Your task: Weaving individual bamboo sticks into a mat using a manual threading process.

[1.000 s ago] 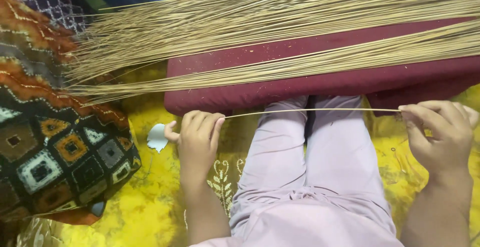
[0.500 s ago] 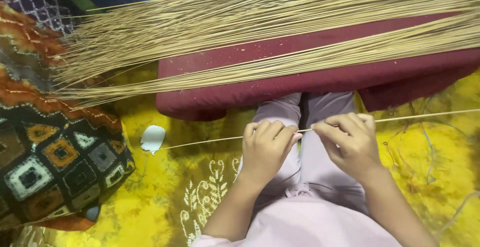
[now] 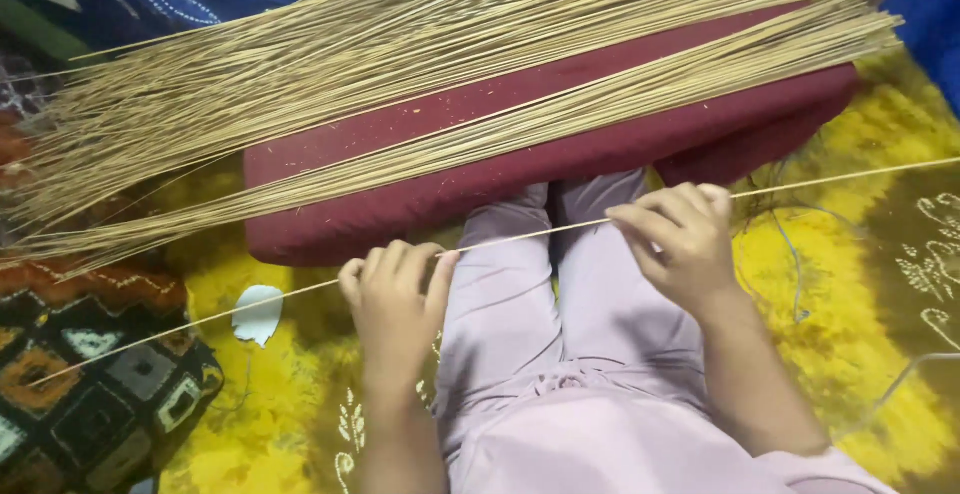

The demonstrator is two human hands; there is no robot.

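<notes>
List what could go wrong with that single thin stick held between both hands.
The thin stick spans well past the left hand and right hand, so it might bend or snap between the grips. Its long left end reaches over the patterned cushion and may catch there. The loose stick pile on the maroon cushion could slide off.

One thin stick (image 3: 520, 239) across my two hands: left hand (image 3: 395, 299), right hand (image 3: 685, 244). One maroon cushion (image 3: 560, 159). Loose sticks (image 3: 400, 64) on it: too many to count, probably hundreds. One patterned pillow (image 3: 90, 394).
</notes>
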